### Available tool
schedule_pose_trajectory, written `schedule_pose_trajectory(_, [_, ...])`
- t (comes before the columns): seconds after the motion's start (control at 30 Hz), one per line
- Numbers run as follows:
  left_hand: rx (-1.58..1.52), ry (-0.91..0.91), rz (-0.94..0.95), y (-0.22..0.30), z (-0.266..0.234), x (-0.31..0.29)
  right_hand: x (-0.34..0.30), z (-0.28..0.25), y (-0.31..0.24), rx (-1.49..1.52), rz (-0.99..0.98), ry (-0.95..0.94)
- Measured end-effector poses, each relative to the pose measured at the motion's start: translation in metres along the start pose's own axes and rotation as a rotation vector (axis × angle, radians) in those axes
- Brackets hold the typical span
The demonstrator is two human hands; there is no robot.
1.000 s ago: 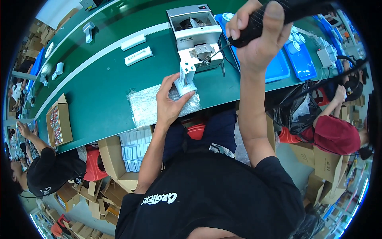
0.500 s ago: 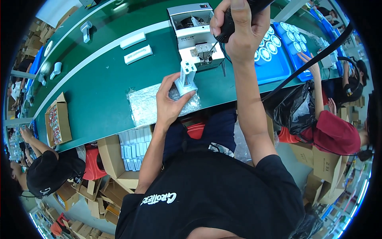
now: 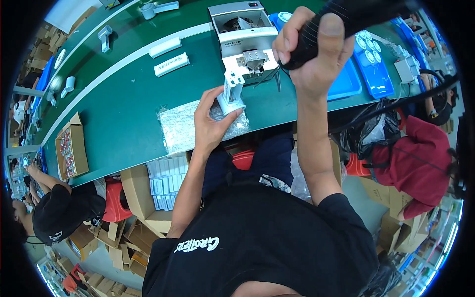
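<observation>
My left hand grips a white plastic housing round its wide base. The housing stands upright on a sheet of bubble wrap, its narrow, hollow end pointing up. Raised at the upper right, my right hand is wrapped round a black electric screwdriver, with its cable trailing off to the right. The bit points down and left, toward the front of a grey-and-white screw feeder; its tip is hard to make out. The feeder sits just beyond the housing.
Two long white boxes lie left of the feeder. Blue trays with white round parts stand on the right. An open carton of small parts is far left. A carton of white boxes stands below the table edge. Co-workers sit on both sides.
My right hand has moved right with the screwdriver, away from the feeder's front. My left hand stays on the housing. The right co-worker's arm has left the tray. A pale handheld item appears at the top left.
</observation>
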State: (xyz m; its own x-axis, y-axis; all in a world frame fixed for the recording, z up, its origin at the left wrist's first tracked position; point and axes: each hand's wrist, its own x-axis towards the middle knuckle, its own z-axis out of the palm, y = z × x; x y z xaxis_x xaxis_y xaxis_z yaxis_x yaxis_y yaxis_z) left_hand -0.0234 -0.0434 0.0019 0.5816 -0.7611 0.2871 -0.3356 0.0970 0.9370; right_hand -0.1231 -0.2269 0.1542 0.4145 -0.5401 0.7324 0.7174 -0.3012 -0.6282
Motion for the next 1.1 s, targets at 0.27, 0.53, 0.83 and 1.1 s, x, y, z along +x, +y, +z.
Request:
schedule_pose_trajectory(0.27, [0.037,-0.001,-0.002,0.002,0.0,0.001,-0.019,0.024,-0.004,0.076,0.113,-0.205])
schedule_pose_trajectory(0.53, [-0.029,0.047,-0.008,0.003,0.002,0.0,-0.019,0.049,0.022,0.108,-0.161,-0.098])
schedule_pose_trajectory(0.83, [-0.04,0.04,-0.013,0.003,0.002,0.0,-0.02,0.048,0.027,0.119,-0.167,-0.069])
schedule_pose_trajectory(1.1, [-0.013,0.044,0.009,0.002,0.002,0.001,-0.023,0.051,0.028,0.117,-0.138,-0.086])
